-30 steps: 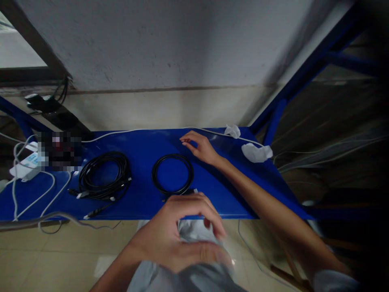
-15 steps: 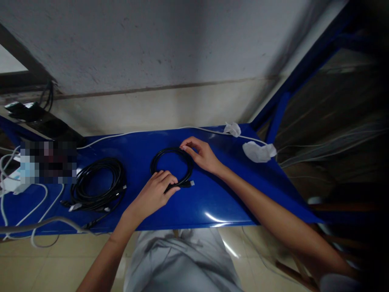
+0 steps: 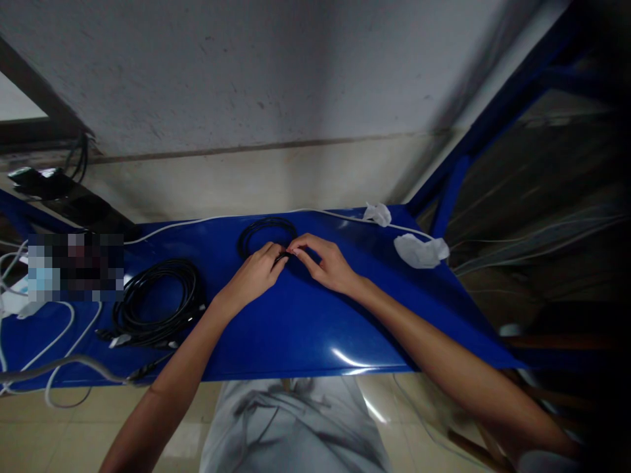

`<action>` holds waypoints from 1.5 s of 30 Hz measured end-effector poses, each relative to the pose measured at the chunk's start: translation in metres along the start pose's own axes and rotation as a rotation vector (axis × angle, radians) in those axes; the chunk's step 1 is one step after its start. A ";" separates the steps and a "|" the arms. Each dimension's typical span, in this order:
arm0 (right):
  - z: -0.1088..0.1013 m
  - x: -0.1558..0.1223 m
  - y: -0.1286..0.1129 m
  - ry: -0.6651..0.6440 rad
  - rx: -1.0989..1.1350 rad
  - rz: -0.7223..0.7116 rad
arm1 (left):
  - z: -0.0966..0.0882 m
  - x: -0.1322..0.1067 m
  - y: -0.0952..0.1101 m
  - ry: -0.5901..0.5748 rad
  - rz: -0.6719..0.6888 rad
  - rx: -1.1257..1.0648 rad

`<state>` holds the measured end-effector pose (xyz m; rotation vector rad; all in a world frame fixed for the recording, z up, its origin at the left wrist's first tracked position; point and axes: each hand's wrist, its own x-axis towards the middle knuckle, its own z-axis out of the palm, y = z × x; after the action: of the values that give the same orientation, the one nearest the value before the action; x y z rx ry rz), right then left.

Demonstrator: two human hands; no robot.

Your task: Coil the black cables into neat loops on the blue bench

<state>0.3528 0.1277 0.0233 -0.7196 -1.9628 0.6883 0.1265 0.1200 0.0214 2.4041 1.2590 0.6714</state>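
Note:
A small coil of black cable (image 3: 266, 223) lies at the middle of the blue table (image 3: 315, 328), its near side covered by my hands. My left hand (image 3: 256, 272) is closed on the near left part of this coil. Close against it, my right hand (image 3: 325, 263) pinches at the coil's near right side, thumb and forefinger together. The cable's connector, silvery in the earlier frame, is hidden by my fingers. A larger coil of black cable (image 3: 158, 325) with several plugs rests to the left of my left forearm.
White cords and a white power strip (image 3: 22, 299) occupy the left end, beside a blurred-out patch. A black object (image 3: 93, 203) leans behind. Crumpled white pieces (image 3: 421, 251) lie at the right, near a white cord (image 3: 221, 217) along the wall. Blue frame posts (image 3: 448, 190) rise at right.
The small cable coil has shifted away from me and slightly left. My left hand moved up and my right hand came down beside it, so both now meet at the coil's near side.

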 end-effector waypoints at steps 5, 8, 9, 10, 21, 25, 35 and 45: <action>0.007 -0.006 0.007 -0.038 -0.028 -0.010 | 0.006 -0.005 -0.001 0.107 -0.042 -0.098; 0.010 -0.008 0.011 -0.060 -0.028 0.013 | 0.004 -0.005 0.003 0.183 -0.052 -0.138; 0.010 -0.008 0.011 -0.064 -0.023 0.030 | 0.003 -0.005 0.005 0.206 -0.057 -0.152; 0.011 -0.008 0.012 -0.069 -0.018 0.051 | 0.002 -0.005 0.006 0.225 -0.063 -0.167; 0.023 -0.005 0.007 0.002 0.336 0.339 | 0.000 -0.005 0.015 0.308 -0.096 -0.278; 0.025 -0.005 0.010 0.013 0.409 0.362 | 0.001 -0.005 0.013 0.297 -0.124 -0.354; 0.023 -0.004 0.012 -0.070 0.448 0.344 | 0.006 -0.005 0.010 0.334 -0.135 -0.425; 0.024 -0.005 0.011 -0.131 0.446 0.325 | -0.002 -0.003 -0.009 0.166 -0.204 -0.517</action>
<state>0.3359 0.1268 0.0024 -0.7312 -1.7291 1.3496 0.1184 0.1223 0.0176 1.8081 1.1914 1.0056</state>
